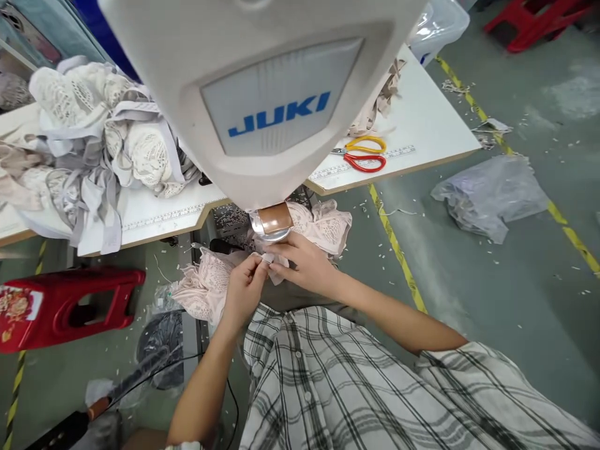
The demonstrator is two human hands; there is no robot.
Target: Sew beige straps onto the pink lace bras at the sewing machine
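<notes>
A pale pink lace bra hangs in front of the JUKI sewing machine, one cup to the left and the other to the right behind my right hand. The thumb and forefinger of my left hand pinch a small edge of it just below the machine's needle end. From the right, my right hand reaches in beside the metal guard, its thumb and fingertips closed on the same stretch of fabric. The machine head and my fingers hide the exact spot under the needle.
White and grey bras are heaped on the left tabletop. Red-and-yellow-handled thread snips lie on the right tabletop. A red stool stands at left. On the floor at right lies a plastic bag.
</notes>
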